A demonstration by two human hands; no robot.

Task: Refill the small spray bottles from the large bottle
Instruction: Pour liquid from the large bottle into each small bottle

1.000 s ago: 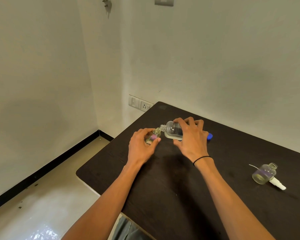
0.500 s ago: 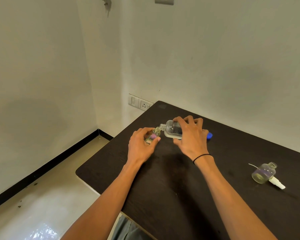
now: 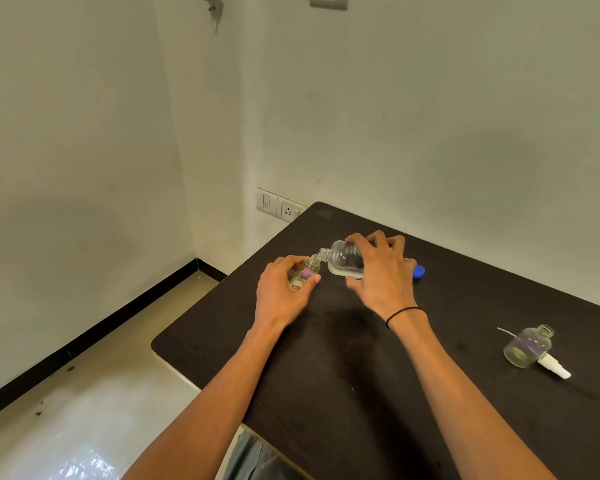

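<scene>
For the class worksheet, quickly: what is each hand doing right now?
Left hand: closed around the small spray bottle.
Right hand: closed around the large bottle, tipped with its neck at the small bottle's mouth.

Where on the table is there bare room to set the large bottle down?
Bare: the dark table between the forearms, and from the right hand to the uncapped small bottle. Crowded: the left hand, large bottle and blue cap.
</scene>
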